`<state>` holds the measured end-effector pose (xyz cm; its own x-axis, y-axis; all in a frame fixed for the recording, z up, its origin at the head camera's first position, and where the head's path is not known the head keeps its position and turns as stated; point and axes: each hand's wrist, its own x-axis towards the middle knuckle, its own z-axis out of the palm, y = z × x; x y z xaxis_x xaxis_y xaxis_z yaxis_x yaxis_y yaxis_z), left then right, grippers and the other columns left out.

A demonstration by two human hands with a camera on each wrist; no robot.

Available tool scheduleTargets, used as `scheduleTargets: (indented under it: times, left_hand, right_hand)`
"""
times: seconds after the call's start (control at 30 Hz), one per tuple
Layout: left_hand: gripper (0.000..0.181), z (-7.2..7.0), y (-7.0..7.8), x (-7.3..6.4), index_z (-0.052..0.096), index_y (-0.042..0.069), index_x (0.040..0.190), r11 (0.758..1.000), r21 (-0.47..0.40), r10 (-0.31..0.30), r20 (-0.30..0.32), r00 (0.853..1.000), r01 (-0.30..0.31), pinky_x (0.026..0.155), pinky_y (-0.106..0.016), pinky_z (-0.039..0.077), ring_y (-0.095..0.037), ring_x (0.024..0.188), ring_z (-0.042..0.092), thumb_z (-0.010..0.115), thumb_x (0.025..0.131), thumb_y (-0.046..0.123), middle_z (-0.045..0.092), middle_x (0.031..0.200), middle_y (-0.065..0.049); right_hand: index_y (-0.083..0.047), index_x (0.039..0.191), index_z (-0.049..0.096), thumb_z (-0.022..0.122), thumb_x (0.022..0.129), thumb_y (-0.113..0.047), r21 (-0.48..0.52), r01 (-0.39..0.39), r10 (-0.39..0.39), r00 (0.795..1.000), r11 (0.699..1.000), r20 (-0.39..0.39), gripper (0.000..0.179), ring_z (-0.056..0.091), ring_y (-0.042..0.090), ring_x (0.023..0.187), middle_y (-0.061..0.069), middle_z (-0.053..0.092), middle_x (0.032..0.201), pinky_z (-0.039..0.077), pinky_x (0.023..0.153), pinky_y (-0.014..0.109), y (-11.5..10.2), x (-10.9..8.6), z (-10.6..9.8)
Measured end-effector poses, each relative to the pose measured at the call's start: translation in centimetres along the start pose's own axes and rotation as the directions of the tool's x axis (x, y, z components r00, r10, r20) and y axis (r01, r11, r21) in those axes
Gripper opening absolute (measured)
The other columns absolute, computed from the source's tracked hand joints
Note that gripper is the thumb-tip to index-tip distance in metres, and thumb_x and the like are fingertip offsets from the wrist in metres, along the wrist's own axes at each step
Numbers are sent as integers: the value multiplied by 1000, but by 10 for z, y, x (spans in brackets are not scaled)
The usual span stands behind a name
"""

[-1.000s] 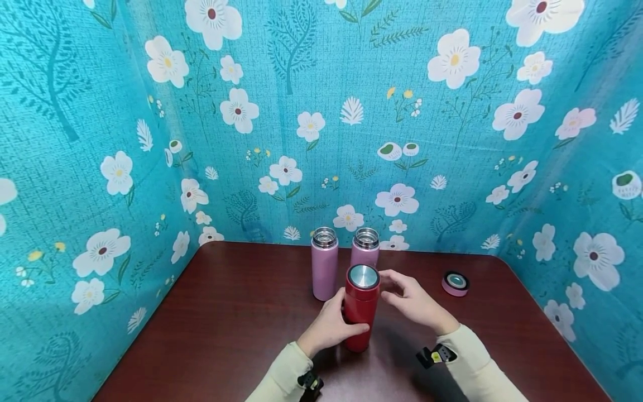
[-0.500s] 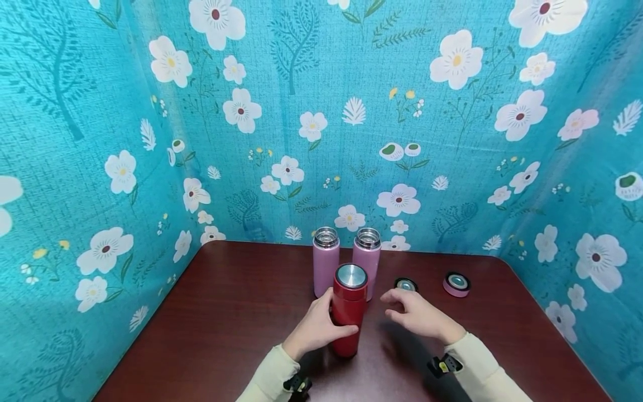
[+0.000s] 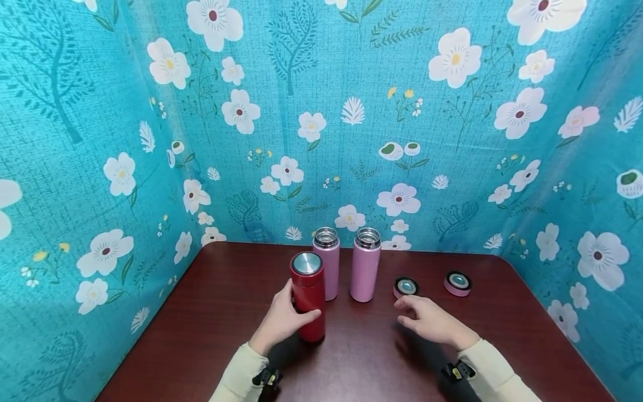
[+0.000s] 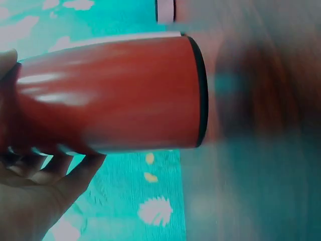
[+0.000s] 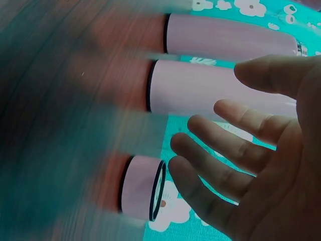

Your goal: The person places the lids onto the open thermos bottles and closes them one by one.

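My left hand (image 3: pixel 281 319) grips a red thermos bottle (image 3: pixel 307 296) with a silver-topped lid, fingers behind it and thumb across its front. In the left wrist view the bottle's black-rimmed base (image 4: pixel 202 95) is close over the table. Two lidless pink thermos bottles (image 3: pixel 330 273) (image 3: pixel 365 272) stand upright behind it, their steel mouths showing; the red one partly hides the left of them. My right hand (image 3: pixel 433 322) holds nothing, its fingers loosely bent and spread, just in front of a pink bottle lid (image 3: pixel 405 287).
A second pink lid (image 3: pixel 457 284) lies farther right on the dark red-brown table (image 3: pixel 216 312). Blue flowered cloth (image 3: pixel 311 167) hangs behind the table and along both sides.
My left hand has carried the red thermos bottle leftward, away from the right pink bottle. My right hand has drawn off to the right, and the nearer pink lid has come into view.
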<state>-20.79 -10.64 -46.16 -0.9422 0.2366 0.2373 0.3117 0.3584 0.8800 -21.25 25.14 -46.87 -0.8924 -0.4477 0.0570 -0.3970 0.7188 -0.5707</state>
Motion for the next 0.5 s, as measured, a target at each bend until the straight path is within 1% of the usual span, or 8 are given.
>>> scheduleTargets:
  times: [0.13, 0.3, 0.4, 0.5]
  left_hand:
    - [72, -14, -9, 3, 42, 22, 131, 1000, 13, -25, -78, 997, 26, 82, -42, 54, -22, 106, 57, 82, 73, 33, 57, 121, 0]
    - [71, -28, -22, 11, 45, 17, 127, 997, 33, -57, -191, 980, 65, 83, -43, 53, -22, 101, 59, 84, 69, 32, 60, 115, -3]
    - [70, -37, -31, 17, 46, 16, 125, 996, 46, -67, -230, 971, 80, 84, -45, 52, -22, 101, 58, 84, 69, 32, 60, 114, -4]
    - [69, -45, -38, 23, 45, 16, 125, 994, 61, -70, -253, 965, 88, 84, -46, 51, -23, 102, 57, 83, 70, 32, 59, 115, -5]
  right_hand:
    - [-10, 113, 62, 66, 89, -26, -39, -25, 25, 1000, 999, 2, 29, 61, 16, 91, 7, 64, 109, 53, 79, 37, 4, -2, -1]
    - [-8, 112, 62, 67, 88, -22, -61, -30, 30, 999, 998, 12, 28, 60, 16, 91, 5, 64, 106, 53, 79, 37, 9, -4, -3]
    - [-7, 111, 62, 67, 88, -23, -61, -25, 26, 999, 998, 19, 28, 60, 16, 91, 6, 63, 106, 53, 79, 38, 11, -5, -3]
    - [-6, 111, 62, 66, 88, -23, -63, -18, 20, 1000, 998, 23, 29, 60, 16, 90, 6, 64, 105, 53, 78, 37, 13, -6, -4]
